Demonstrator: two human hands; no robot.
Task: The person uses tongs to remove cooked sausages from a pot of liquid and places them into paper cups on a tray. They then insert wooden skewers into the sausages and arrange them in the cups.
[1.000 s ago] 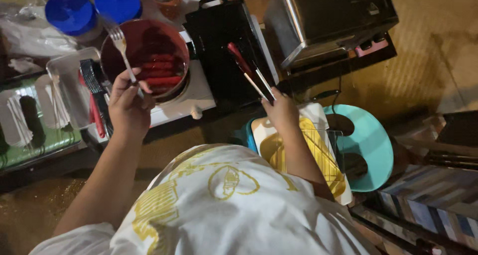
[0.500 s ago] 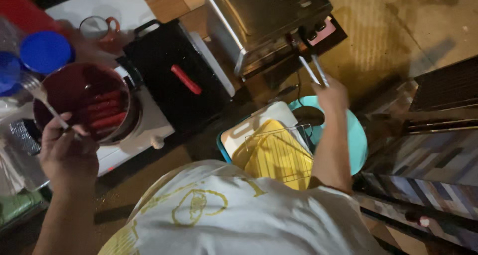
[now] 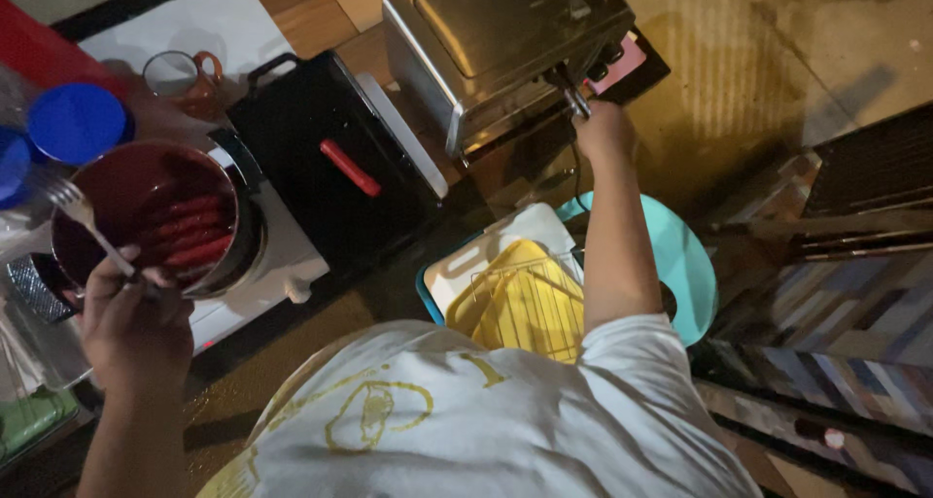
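My left hand (image 3: 131, 318) grips a metal fork (image 3: 86, 221) by its handle, tines up, over the near rim of a dark red pot (image 3: 151, 216) holding several red sausages. The pot sits on a white single burner (image 3: 267, 265). My right hand (image 3: 604, 129) reaches far out to the front corner of a steel toaster oven (image 3: 505, 41) and is closed on metal tongs (image 3: 575, 98), whose tips lie against the oven's lower edge.
A black closed grill with a red handle (image 3: 340, 163) lies between pot and oven. Below my arm a wire rack rests on a yellow cloth (image 3: 520, 304) and white board on a turquoise stool (image 3: 685, 270). Blue lids (image 3: 73, 124) and a glass mug (image 3: 180, 75) stand at left.
The view has swung right. My right hand has carried the tongs from above the black grill across to the toaster oven's front. My left hand has kept the fork at the pot.
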